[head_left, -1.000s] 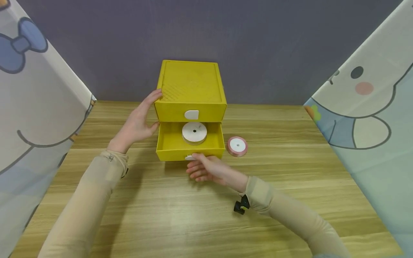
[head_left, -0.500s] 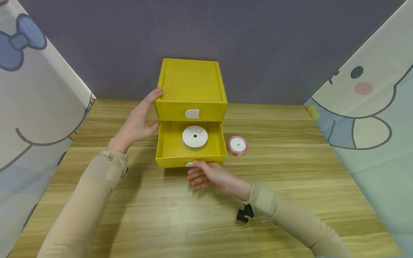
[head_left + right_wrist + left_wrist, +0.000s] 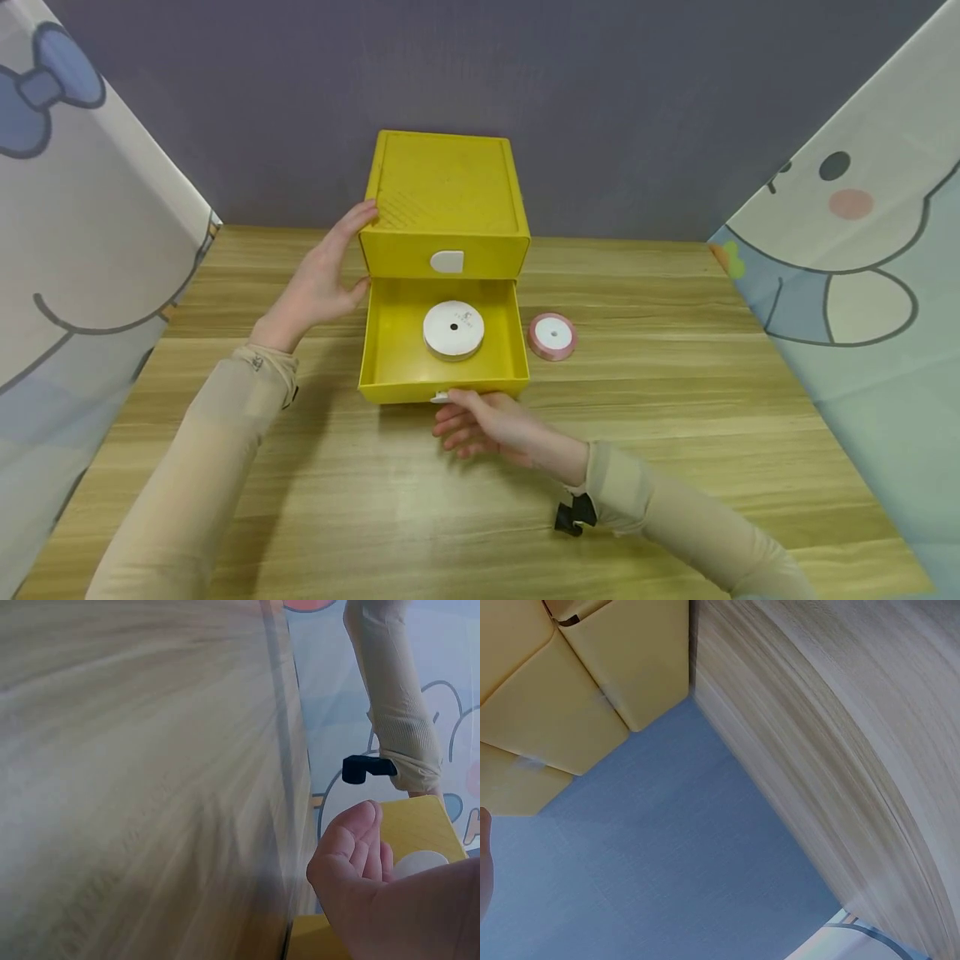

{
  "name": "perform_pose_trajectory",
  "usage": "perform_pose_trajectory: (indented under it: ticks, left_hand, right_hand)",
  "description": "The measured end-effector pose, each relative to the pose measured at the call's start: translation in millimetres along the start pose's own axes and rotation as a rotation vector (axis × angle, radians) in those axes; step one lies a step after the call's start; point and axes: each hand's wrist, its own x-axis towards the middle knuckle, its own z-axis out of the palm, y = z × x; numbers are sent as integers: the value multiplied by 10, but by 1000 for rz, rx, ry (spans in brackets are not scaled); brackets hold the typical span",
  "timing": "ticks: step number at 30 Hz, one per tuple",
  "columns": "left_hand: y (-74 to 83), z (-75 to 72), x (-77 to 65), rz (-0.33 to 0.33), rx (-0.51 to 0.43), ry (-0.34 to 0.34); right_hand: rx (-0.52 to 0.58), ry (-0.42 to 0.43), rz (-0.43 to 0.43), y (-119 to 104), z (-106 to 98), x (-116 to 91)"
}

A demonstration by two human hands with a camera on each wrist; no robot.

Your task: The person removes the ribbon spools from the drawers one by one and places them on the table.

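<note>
Your right hand [image 3: 491, 427] is pinching the drawer handle [image 3: 439, 397]; the white spool [image 3: 442, 332] is lying beyond; your left hand [image 3: 318, 287] is touching the cabinet [image 3: 450, 187], fingers extended.

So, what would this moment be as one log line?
lower drawer: open | right hand: on its handle | left hand: touching box | white spool: in drawer | pink spool: on table

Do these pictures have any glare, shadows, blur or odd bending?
Head view: soft shadow beside the left sleeve, pale glare on the table, marks on the white spool too small to read; left wrist view: wood grain curves, yellow drawer unit paler than in head; right wrist view: table smeared.
</note>
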Motion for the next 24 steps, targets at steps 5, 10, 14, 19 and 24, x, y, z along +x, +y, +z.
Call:
perform_pose_trajectory:
  ticks: [5, 10, 14, 19, 24]
  left_hand:
    - [5, -6, 6, -17, -6, -7]
    - [13, -6, 5, -24, -11, -10]
    - [15, -3, 4, -22, -6, -11]
    - [13, -3, 2, -24, -5, -13]
    - [12, -7, 2, -31, -4, -10]
  right_hand:
    - [8, 9, -8, 54, 31, -50]
    - [9, -13, -8, 98, 51, -92]
    - [12, -11, -9, 128, 53, -108]
    - [21, -5, 3, 154, 80, -121]
    - [23, -10, -2, 166, 93, -126]
